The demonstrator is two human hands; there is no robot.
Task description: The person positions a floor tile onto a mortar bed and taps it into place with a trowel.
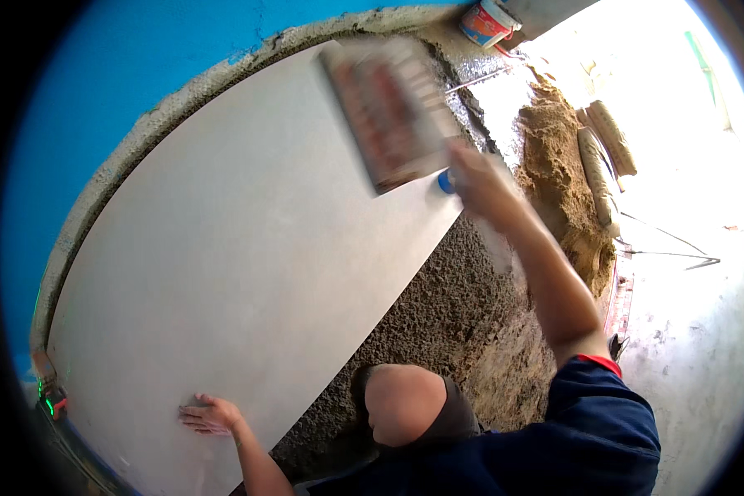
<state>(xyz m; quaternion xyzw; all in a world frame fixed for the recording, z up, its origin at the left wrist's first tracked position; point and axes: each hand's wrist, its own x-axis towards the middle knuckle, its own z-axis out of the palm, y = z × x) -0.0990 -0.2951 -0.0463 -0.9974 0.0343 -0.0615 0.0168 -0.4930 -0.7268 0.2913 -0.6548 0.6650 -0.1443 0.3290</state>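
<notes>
My left hand [212,416] lies flat on a large white tile [248,231] with its fingers spread. My right hand [477,178], smeared by motion, is closed on a broad rectangular tool [384,116] with a reddish-brown middle, held over the tile's upper right; its exact kind is blurred. A small blue round object [445,182] shows just beside my right hand, partly hidden. The tile lies beside grey mortar [422,306], where my bare knee [401,397] rests near the tile's edge.
A blue wall [83,74] borders the tile. A bucket [486,23] stands at the top. A sand heap [546,132], rolled or bagged bundles [608,136] and thin rods [678,256] lie right, on a pale floor [686,355]. A small device with green light [54,401] sits at lower left.
</notes>
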